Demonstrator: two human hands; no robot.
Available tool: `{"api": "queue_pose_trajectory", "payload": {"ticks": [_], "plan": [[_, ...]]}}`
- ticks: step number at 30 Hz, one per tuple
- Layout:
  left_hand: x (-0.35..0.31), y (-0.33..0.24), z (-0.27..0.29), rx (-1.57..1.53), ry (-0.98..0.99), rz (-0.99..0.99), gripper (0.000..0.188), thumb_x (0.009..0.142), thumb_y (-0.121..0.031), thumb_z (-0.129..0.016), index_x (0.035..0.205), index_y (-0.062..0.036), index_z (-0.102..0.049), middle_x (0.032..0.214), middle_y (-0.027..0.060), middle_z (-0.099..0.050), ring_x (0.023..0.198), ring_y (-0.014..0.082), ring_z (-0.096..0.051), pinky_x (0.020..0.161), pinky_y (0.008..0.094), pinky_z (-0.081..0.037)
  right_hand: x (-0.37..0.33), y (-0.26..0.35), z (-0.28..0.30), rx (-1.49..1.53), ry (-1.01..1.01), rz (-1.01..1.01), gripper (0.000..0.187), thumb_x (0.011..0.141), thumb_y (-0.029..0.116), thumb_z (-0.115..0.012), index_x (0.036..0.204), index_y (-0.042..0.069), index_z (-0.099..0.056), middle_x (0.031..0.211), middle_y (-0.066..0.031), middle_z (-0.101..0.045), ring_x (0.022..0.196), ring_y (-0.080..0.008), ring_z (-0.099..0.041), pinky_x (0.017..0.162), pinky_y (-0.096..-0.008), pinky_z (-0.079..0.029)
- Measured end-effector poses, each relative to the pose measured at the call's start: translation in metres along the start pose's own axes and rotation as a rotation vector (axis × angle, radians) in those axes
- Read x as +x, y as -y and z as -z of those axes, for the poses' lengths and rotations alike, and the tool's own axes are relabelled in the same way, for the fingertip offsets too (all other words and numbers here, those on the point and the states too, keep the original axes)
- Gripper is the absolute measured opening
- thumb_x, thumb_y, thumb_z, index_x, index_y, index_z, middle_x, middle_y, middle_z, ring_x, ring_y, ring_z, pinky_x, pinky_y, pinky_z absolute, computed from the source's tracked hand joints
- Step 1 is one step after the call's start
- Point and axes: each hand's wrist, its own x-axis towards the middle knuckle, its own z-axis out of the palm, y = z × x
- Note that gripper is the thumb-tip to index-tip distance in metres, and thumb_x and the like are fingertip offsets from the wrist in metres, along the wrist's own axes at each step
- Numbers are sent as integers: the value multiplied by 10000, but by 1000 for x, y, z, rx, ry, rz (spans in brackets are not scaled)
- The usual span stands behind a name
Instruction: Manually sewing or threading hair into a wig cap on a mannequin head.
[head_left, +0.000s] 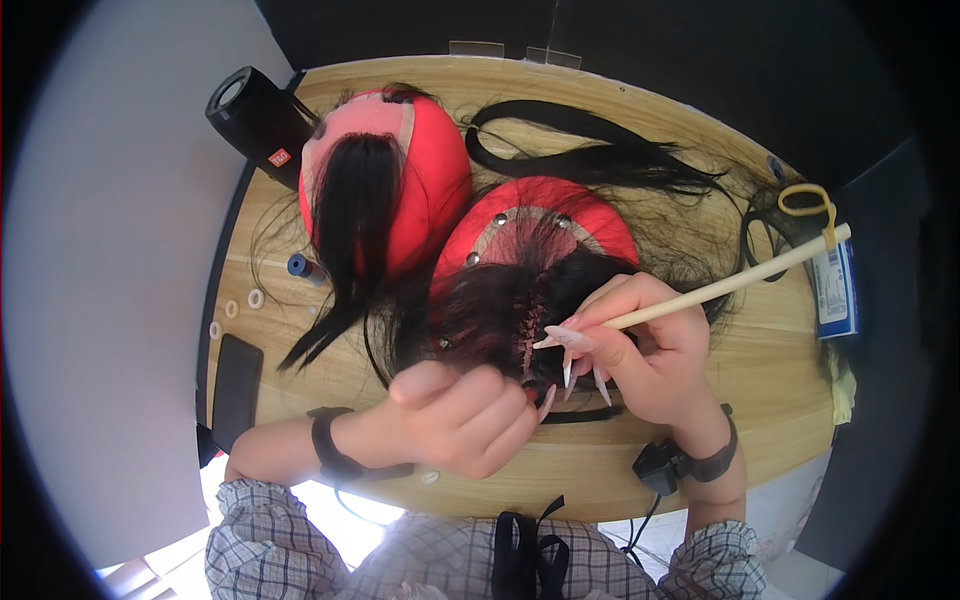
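Wooden table lies under our hands. Nearest us, our left hand is clenched on dark hair at the near red wig head; our right hand pinches a pale stick tool against it. Beyond sits a second red head, then a black speaker.

Wig-making workshop: 2 red mannequin heads, loose hair, wooden bench.
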Motion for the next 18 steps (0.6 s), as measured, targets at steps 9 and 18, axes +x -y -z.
{"api": "queue_pose_trajectory", "payload": {"ticks": [9,18], "plan": [[-3,-1,2,-82,-58,-141,191,627,-202,-679,648,-169,-492,685,-40,-527,591,102,-479,672,336,-259,1,-4,1,-104,-6,101,30,863,-6,-657,845,-19,-677,735,-69,-668,616,-103,-636,535,-234,-483],[1,-4,-9,73,-42,128,164,589,-183,-660,660,-124,-525,685,-6,-524,606,129,-510,711,375,-233,0,-3,4,-3,29,-16,57,916,15,-608,882,-21,-636,704,-53,-661,597,-63,-611,503,-195,-458]]}}
